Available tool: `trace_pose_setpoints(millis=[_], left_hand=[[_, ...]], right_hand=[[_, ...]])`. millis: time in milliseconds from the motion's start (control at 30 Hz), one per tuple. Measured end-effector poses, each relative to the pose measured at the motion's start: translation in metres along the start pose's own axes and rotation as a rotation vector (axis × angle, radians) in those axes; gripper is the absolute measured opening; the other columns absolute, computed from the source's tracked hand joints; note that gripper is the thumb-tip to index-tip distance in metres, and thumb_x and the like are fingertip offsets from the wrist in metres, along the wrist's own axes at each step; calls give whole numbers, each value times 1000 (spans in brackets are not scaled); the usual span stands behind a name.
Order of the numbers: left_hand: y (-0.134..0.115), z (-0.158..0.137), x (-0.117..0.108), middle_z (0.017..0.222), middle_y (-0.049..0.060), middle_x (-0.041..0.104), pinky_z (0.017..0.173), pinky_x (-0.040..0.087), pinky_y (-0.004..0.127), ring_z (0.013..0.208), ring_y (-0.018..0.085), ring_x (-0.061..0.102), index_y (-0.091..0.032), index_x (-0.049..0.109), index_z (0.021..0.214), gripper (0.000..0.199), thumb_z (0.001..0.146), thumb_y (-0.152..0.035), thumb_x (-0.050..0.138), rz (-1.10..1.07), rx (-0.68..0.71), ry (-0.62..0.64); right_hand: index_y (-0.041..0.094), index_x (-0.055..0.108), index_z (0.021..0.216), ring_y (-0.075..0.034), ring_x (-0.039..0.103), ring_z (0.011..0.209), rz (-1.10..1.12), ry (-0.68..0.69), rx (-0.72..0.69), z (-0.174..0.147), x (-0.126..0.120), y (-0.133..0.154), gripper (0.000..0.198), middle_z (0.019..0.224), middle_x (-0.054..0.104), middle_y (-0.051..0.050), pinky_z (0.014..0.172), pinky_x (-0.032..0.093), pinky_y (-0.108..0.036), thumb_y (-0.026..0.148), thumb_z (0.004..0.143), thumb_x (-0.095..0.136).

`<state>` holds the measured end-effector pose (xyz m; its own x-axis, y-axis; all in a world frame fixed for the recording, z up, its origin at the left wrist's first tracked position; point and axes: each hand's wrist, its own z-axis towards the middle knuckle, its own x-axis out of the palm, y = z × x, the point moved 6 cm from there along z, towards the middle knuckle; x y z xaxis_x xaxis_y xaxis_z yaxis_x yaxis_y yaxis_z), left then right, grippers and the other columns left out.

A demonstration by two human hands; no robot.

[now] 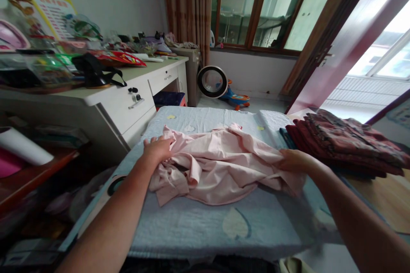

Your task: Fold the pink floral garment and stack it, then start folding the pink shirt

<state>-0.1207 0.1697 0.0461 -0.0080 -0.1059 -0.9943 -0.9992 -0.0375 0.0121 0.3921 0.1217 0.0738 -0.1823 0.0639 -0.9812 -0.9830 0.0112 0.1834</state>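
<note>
A crumpled pale pink shirt (221, 162) lies spread across a light blue cloth with heart shapes (198, 230). At the garment's left end, my left hand (158, 150) pinches its edge, with the other fingers partly spread. Its right end is in the grip of my right hand (294, 161), whose fingertips are hidden by the fabric. Between the hands the material falls in loose folds, and a rolled flap stands up near the left side.
Folded dark red clothes (346, 140) are stacked at the right, close to my right forearm. Along the left runs a white desk (128, 102) crowded with bags and jars. A front-loading washer with its round door open (212, 82) and a blue ride-on toy (235, 96) stand beyond.
</note>
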Motion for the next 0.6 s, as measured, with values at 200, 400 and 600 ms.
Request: trace_pose_setpoints(millis=[200,400,600], left_hand=[[-32,25,-47,142,11,56,111,36,49,132,32,48,-21,68,121,41,84,-23,52,-36,215,-394],[-99,81,-16,126,9,68,102,43,27,117,20,61,-18,71,115,41,84,-10,46,-163,417,-161],[-120,115,29,100,9,77,77,48,26,91,22,69,-22,77,96,27,86,-35,55,-188,399,5]], right_hand=[[11,56,139,-33,57,127,-148,213,-196,40,-11,57,68,141,57,-21,106,43,-41,51,84,66],[13,66,122,-29,65,109,-74,69,-186,100,9,135,40,120,69,-16,92,48,-35,39,94,53],[14,53,137,-28,64,105,55,-20,43,139,45,144,51,124,66,-19,81,49,-31,39,93,52]])
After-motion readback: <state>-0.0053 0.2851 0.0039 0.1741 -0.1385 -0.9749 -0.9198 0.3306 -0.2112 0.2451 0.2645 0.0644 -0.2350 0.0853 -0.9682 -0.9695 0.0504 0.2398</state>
